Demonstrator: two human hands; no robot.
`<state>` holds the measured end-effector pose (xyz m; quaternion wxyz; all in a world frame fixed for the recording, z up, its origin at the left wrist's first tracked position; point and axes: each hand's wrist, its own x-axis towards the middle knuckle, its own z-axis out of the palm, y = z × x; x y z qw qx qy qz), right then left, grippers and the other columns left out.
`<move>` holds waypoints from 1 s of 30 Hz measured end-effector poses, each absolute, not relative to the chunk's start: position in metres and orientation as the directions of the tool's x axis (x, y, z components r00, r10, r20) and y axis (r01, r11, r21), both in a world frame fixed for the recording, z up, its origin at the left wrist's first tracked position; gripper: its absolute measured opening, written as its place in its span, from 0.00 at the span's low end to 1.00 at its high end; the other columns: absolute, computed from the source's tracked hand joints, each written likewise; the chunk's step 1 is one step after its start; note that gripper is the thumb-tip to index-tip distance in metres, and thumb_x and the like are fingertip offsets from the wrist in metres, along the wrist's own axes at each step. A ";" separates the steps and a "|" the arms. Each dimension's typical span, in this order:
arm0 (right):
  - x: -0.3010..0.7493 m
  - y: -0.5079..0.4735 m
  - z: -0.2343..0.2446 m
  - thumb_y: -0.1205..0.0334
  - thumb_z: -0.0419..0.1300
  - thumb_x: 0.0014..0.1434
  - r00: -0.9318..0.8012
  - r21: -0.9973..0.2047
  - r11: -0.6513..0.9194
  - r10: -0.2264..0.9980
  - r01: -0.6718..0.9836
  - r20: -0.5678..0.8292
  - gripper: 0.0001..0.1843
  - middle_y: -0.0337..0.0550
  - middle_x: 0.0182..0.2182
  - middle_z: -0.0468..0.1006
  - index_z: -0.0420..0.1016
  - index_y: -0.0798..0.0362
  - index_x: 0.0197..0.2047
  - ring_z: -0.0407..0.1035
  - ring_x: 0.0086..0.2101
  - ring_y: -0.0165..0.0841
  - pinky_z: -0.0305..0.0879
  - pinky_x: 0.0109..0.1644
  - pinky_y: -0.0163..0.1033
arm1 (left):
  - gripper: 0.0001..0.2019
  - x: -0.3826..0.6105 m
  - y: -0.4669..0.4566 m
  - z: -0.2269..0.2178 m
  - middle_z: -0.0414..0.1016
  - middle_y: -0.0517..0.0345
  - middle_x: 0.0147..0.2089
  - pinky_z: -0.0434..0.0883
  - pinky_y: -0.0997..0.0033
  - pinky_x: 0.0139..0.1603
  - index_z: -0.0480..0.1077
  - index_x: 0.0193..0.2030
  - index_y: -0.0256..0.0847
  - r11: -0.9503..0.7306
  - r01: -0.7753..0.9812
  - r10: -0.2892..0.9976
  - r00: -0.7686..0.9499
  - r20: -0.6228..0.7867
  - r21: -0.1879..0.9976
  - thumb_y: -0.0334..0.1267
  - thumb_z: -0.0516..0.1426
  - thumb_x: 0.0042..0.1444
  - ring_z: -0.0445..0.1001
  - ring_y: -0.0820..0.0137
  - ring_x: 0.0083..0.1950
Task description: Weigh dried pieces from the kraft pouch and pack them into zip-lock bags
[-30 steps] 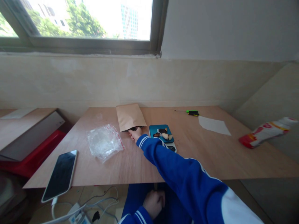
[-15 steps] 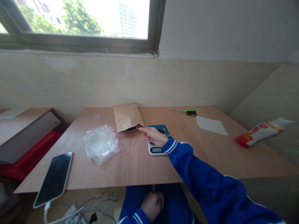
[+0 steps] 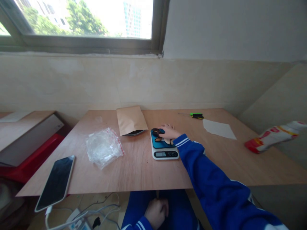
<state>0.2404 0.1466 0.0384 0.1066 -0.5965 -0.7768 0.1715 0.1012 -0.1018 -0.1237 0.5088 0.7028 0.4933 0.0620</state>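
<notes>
My right hand (image 3: 168, 131) is over the blue platform of a small digital kitchen scale (image 3: 153, 152). Its thumb and fingers are closed on a dark brown piece (image 3: 157, 131) that looks like a dried mushroom. More brown and cream pieces (image 3: 158, 139) lie on the platform just below, partly hidden by the hand. Left of the scale is a brown kraft paper bag (image 3: 131, 119), lying with its dark mouth gaping towards me. My left hand (image 3: 157, 211) rests on my lap with its fingers curled; whatever it may hold is hidden.
Clear zip bags (image 3: 104, 148) lie left of the scale. A phone (image 3: 56, 182) with a cable overhangs the table's front left edge. Behind to the right are screwdrivers (image 3: 196, 115), white paper (image 3: 219, 129) and a red-and-white bottle (image 3: 271, 137). Cables (image 3: 96, 211) run below the table.
My right hand has moved right, from the paper bag's mouth to the scale, carrying the dark brown piece. My left hand has stayed on my lap.
</notes>
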 end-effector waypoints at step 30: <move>0.310 0.098 -0.005 0.51 0.43 0.67 -0.237 -0.534 0.358 0.929 0.766 0.285 0.26 0.52 0.60 0.68 0.69 0.53 0.59 0.59 0.60 0.41 0.54 0.64 0.52 | 0.15 0.112 -0.100 -0.129 0.76 0.61 0.32 0.66 0.75 0.45 0.69 0.26 0.43 -0.015 0.653 0.703 0.546 -0.456 0.758 0.25 0.44 0.51 0.75 0.72 0.39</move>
